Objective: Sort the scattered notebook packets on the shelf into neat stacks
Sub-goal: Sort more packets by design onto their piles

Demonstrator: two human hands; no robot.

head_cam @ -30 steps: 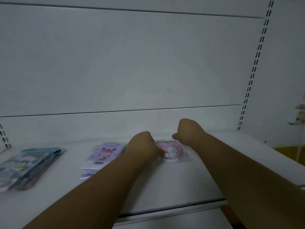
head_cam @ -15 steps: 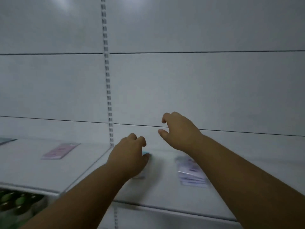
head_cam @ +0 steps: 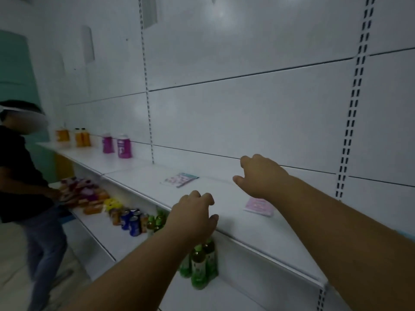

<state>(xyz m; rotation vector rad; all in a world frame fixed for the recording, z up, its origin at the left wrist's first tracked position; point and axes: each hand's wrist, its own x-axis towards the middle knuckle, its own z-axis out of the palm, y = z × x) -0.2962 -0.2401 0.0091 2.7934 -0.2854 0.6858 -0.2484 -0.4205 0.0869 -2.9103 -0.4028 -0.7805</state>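
Two notebook packets lie flat and apart on the white shelf. One, pink and teal, is toward the back, left of my hands. A pink packet lies further right, partly under my right forearm. My left hand hovers over the shelf's front edge, fingers loosely spread and holding nothing. My right hand hangs above the shelf between the two packets, fingers apart and curled, also holding nothing.
A person in a dark top stands at the left by the lower shelf. Orange bottles and magenta containers stand far left on the shelf. Snack packs, cans and green bottles fill the lower shelf.
The view has swung left along the shelf. Both hands have left the pink packet they were on, lifted, opened and now hover over a different shelf section.
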